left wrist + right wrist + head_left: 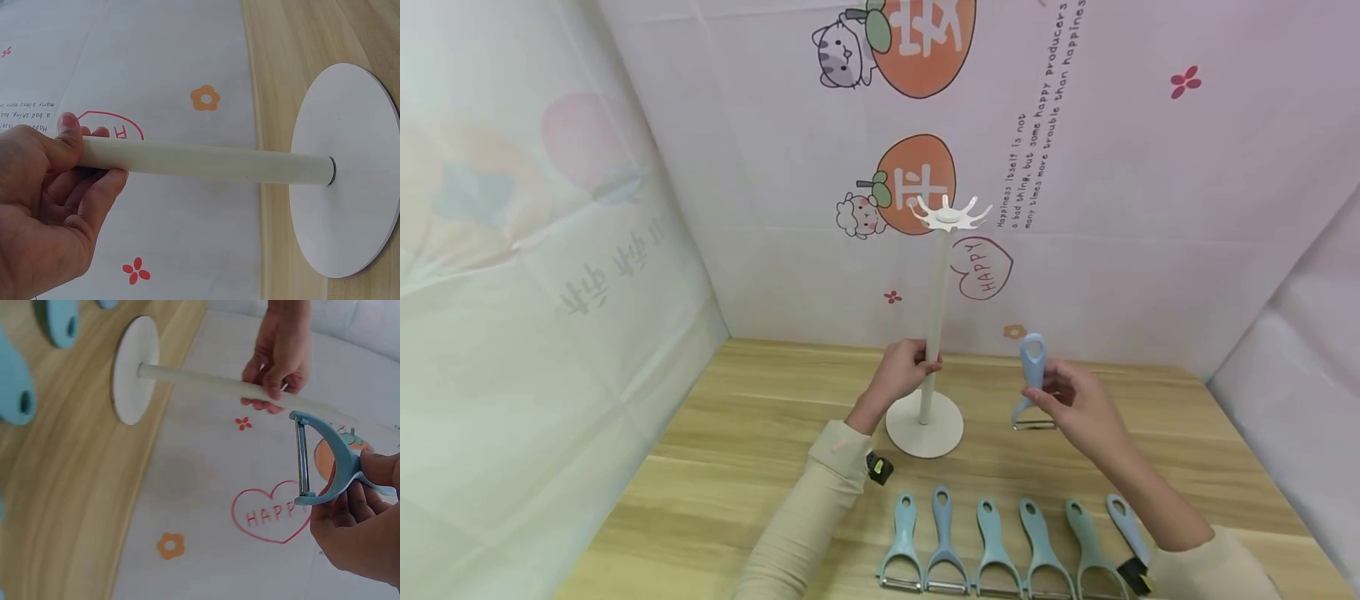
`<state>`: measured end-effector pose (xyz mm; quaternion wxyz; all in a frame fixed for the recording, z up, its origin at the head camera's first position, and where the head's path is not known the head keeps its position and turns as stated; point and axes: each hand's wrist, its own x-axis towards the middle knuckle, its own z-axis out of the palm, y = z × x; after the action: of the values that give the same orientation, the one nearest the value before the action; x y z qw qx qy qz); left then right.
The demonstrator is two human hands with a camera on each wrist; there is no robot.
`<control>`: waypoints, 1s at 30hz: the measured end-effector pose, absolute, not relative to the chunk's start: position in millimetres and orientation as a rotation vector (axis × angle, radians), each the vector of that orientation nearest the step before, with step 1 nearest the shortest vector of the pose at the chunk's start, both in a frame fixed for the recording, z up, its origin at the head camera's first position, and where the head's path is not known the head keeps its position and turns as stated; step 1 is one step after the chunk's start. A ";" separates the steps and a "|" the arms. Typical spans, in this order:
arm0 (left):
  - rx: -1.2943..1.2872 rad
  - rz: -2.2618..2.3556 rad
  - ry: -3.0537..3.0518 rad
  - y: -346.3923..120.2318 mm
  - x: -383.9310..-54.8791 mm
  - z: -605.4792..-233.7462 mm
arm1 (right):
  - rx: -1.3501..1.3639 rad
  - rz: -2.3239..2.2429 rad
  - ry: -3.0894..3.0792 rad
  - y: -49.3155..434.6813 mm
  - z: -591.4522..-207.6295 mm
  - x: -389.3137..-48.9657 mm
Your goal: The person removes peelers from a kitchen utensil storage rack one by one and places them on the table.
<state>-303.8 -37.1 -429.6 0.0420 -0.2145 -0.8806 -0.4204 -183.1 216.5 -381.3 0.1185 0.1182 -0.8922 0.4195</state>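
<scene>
A white stand (936,308) rises from a round base (925,427) on the wooden table, with a ring of curved hooks (951,215) at its top. My left hand (904,368) grips the stand's pole low down, thumb and fingers around it; in the left wrist view the pole (206,164) runs from those fingers to the base. To the right of the stand, my right hand (1078,404) pinches a light blue peeler (1033,360) by its handle, hole end up and blade down. The right wrist view shows its metal blade (302,456) facing the stand.
Several blue and green peelers (990,533) lie in a row along the table's near side, handles pointing away from me. The rightmost peeler (1126,527) is partly hidden by my right arm. A printed cloth (820,275) hangs behind the table (760,392), with more cloth at both sides.
</scene>
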 end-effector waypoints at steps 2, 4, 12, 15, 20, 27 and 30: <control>-0.659 -1.282 -2.695 -36.9 -303.9 -429.2 | 0.322 1.222 -2.625 224.6 -388.6 -178.9; -0.662 -1.280 -2.688 -36.9 -304.2 -428.6 | 0.308 1.223 -2.637 232.9 -395.2 -174.8; -0.657 -1.286 -2.696 -38.6 -305.5 -428.3 | 0.229 1.207 -2.720 264.7 -423.1 -161.5; -0.661 -1.313 -2.700 -39.1 -305.5 -428.2 | 0.177 1.188 -2.775 276.2 -433.6 -156.9; -0.658 -1.322 -2.705 -39.3 -306.0 -428.1 | 0.098 1.155 -2.850 295.4 -448.7 -149.5; -0.662 -1.331 -2.702 -39.2 -306.4 -429.4 | 0.031 1.152 -2.950 325.7 -470.1 -139.1; -0.663 -1.329 -2.702 -38.6 -307.1 -429.6 | -0.011 1.148 -3.005 340.1 -477.7 -134.2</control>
<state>-307.1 -38.6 -429.6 0.0294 -0.2150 -0.8760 -0.4309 -134.2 340.1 -477.7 -0.0375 -0.0034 -0.9335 0.3567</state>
